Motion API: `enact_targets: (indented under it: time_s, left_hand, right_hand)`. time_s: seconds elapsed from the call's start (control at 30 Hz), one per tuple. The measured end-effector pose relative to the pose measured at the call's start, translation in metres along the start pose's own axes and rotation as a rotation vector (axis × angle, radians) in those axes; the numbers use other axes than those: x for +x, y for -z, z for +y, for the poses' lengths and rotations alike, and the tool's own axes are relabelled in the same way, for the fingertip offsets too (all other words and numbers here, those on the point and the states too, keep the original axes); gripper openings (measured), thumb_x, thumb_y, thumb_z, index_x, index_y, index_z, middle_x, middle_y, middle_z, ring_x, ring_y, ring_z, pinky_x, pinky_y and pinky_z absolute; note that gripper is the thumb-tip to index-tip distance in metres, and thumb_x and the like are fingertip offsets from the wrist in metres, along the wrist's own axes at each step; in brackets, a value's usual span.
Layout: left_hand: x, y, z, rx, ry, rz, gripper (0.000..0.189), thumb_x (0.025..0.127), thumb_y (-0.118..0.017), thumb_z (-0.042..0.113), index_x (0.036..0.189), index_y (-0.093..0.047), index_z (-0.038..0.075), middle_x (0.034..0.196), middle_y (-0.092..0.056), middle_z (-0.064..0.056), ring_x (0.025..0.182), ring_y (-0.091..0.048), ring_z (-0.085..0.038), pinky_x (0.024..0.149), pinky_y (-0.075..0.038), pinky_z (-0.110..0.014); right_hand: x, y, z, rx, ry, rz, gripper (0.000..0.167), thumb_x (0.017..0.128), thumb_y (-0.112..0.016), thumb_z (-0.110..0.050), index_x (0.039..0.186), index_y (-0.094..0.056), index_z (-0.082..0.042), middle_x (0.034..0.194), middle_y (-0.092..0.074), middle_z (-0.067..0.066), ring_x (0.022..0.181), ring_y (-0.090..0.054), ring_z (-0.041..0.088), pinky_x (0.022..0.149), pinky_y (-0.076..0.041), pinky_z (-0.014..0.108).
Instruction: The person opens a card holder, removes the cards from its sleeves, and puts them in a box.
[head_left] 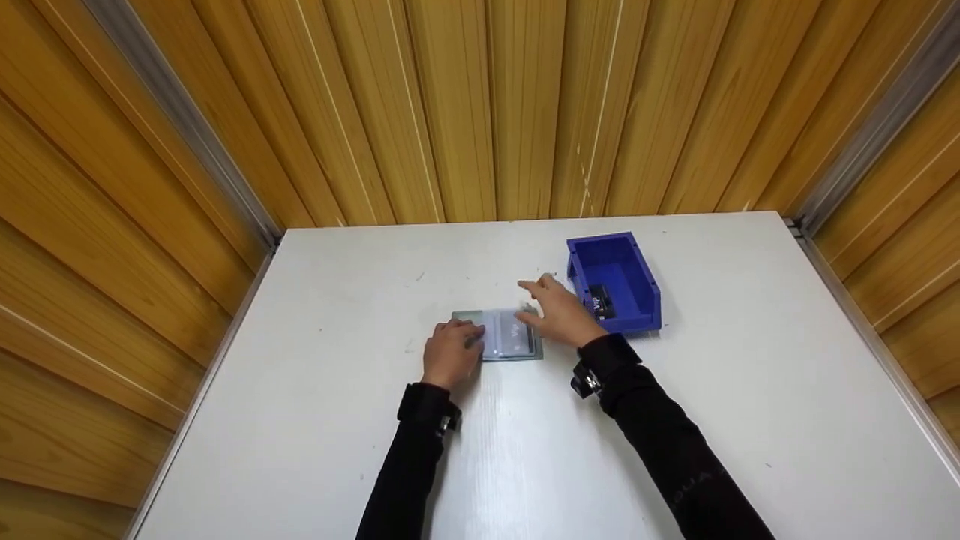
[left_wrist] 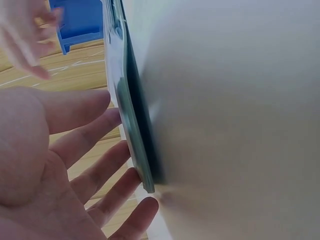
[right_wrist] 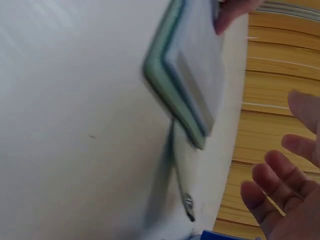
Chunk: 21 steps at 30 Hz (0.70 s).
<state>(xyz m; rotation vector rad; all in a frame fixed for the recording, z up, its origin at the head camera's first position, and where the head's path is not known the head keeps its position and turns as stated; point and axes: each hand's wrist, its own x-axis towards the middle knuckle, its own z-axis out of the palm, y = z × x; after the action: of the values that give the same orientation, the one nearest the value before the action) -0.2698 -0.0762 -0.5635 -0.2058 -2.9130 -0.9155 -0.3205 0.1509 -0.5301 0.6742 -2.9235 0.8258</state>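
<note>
- A flat, green-edged booklet with clear plastic sleeves (head_left: pixel 511 334) lay open near the middle of the head frame, on a white tabletop (head_left: pixel 300 390). Pale marks on its right-hand sleeve were too small to read.
- The left hand (head_left: pixel 452 354) touched the booklet's left side. In the left wrist view its fingers were loosely spread, their tips along the booklet's edge; it pinched nothing that could be made out. In the head view it covered the booklet's lower left corner.
- The right hand (head_left: pixel 562 313) stood at the booklet's right edge, thumb and fingers spread apart and holding nothing. In the head view, whether the thumb touched the booklet could not be told. In the right wrist view it was cut off by the frame's right side; in the left wrist view it was a blur at upper left.
- A thin strap with a metal snap (right_wrist: pixel 188 202) stuck out from the booklet, low in the right wrist frame, blurred.
- A blue plastic open-fronted bin (head_left: pixel 624 289) sat right of centre, just beyond the right hand. Inside lay a black item with white lettering (head_left: pixel 601 301), partly hidden by the bin's wall.
- Black sleeves (head_left: pixel 686 457) ran off the bottom of the head frame.
</note>
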Motion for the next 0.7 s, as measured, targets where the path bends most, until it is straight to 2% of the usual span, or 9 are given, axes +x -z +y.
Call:
enact_targets:
  time_s: [0.1,0.2,0.33,0.47,0.53,0.6,0.7]
  left_hand:
    - [0.000,0.000,-0.001,-0.005,0.004,-0.001,0.028,0.095,-0.072,0.018,0.123,-0.077,0.012,0.130,-0.069,-0.013,0.123,-0.059,-0.037,0.101,-0.048,-0.057]
    - [-0.001,-0.001,-0.001,-0.009,0.010,-0.005,0.028,0.095,-0.073,0.018,0.123,-0.077,0.012,0.131,-0.069,-0.012,0.124,-0.059,-0.036,0.101,-0.047,-0.057]
    - [0.000,0.000,0.001,-0.020,0.021,-0.009,0.029,0.095,-0.073,0.018,0.123,-0.077,0.012,0.132,-0.069,-0.013,0.125,-0.059,-0.036,0.103,-0.047,-0.056]
    - [0.002,0.001,0.002,-0.011,0.019,-0.006,0.029,0.096,-0.072,0.018,0.123,-0.077,0.012,0.132,-0.069,-0.013,0.124,-0.059,-0.036,0.103,-0.047,-0.056]
    - [0.002,0.001,0.001,-0.007,0.019,-0.006,0.029,0.095,-0.072,0.018,0.123,-0.077,0.012,0.131,-0.069,-0.013,0.124,-0.060,-0.036,0.103,-0.047,-0.056]
    - [0.002,0.000,0.000,-0.009,0.020,-0.007,0.029,0.095,-0.073,0.019,0.124,-0.077,0.012,0.131,-0.069,-0.013,0.124,-0.060,-0.037,0.103,-0.047,-0.056]
    - [0.001,-0.001,-0.001,-0.018,0.021,-0.009,0.030,0.096,-0.072,0.019,0.124,-0.077,0.013,0.132,-0.069,-0.013,0.124,-0.059,-0.037,0.103,-0.047,-0.056]
  right_hand:
    - [-0.006,-0.015,0.002,-0.097,0.001,-0.117,0.075,0.097,-0.071,-0.044,0.156,-0.046,-0.007,0.132,-0.053,0.015,0.117,-0.053,0.030,0.097,-0.049,0.049]
    - [-0.009,-0.024,0.006,-0.161,0.004,-0.156,0.078,0.095,-0.071,-0.051,0.156,-0.047,-0.008,0.136,-0.052,0.012,0.125,-0.050,0.031,0.101,-0.047,0.051]
    - [-0.009,-0.028,0.012,-0.176,0.020,-0.126,0.073,0.094,-0.071,-0.053,0.151,-0.054,-0.011,0.134,-0.054,0.011,0.123,-0.051,0.032,0.098,-0.048,0.052]
    - [-0.008,-0.029,0.013,-0.142,0.030,-0.079,0.066,0.090,-0.076,-0.050,0.146,-0.061,-0.016,0.135,-0.056,0.011,0.123,-0.052,0.032,0.097,-0.049,0.052]
    - [-0.007,-0.031,0.012,-0.109,0.048,-0.034,0.058,0.087,-0.081,-0.046,0.136,-0.070,-0.016,0.131,-0.059,0.010,0.120,-0.054,0.031,0.095,-0.051,0.050]
    - [-0.006,-0.032,0.011,-0.060,0.061,0.017,0.043,0.084,-0.086,-0.039,0.117,-0.079,-0.013,0.121,-0.062,0.008,0.111,-0.057,0.028,0.090,-0.052,0.047]
    - [-0.006,-0.035,0.009,0.063,0.048,0.066,0.021,0.083,-0.088,-0.028,0.087,-0.078,-0.011,0.096,-0.065,0.003,0.088,-0.059,0.021,0.078,-0.050,0.039]
